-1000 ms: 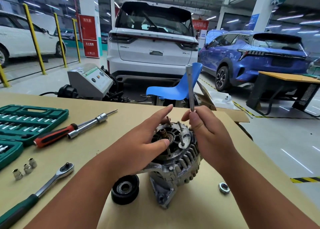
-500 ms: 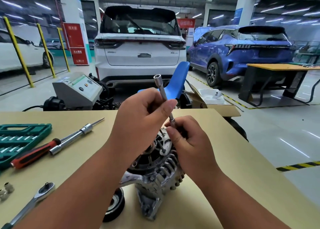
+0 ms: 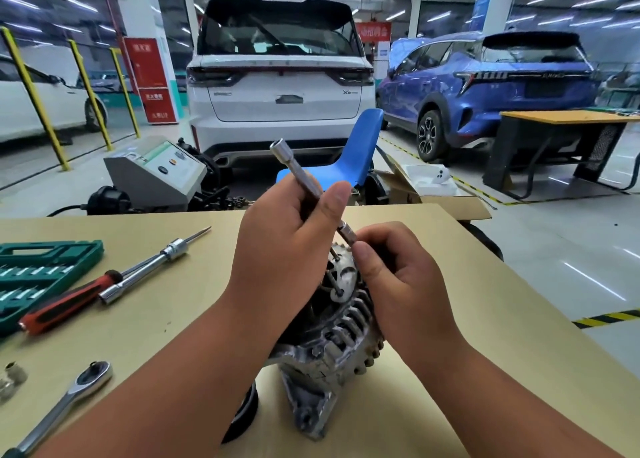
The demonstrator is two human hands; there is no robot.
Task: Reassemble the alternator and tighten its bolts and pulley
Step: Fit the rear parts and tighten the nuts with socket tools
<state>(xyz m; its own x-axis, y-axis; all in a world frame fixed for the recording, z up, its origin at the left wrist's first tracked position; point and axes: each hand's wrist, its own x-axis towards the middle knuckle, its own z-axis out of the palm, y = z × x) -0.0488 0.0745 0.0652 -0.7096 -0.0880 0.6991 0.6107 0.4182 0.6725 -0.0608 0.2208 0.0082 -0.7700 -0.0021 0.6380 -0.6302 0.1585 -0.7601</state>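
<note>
Alternator [image 3: 341, 340] stands on the desk [image 3: 502, 319] at six o'clock in my view, finned housing toward me, rear face tipped up and away. My left hand [image 3: 287, 250] has its fingers wrapped round the middle of the long socket bar [image 3: 297, 171], which leans toward eleven o'clock. My right hand [image 3: 401, 284] pinches the bar's lower socket end between thumb and fingers, right at the head of a through bolt [image 3: 333, 252] at twelve o'clock on the housing. Whether the socket is fully seated, I cannot tell. A second bolt [image 3: 337, 286] stands proud just below it.

My read: this is the hand-start of the through bolts. To do it well, I'd first check the bar runs true with the bolt's own axis, because any lean invites cross-threading. Right fingers guide the socket square onto the head and left fingers spin it lightly. If it binds, back off and restart. Run every bolt in loosely before any real torque, then reach for the ratchet [image 3: 81, 388] at eight o'clock. The pulley [image 3: 248, 411] sits at seven o'clock of the alternator, half hidden under my left forearm.
</note>
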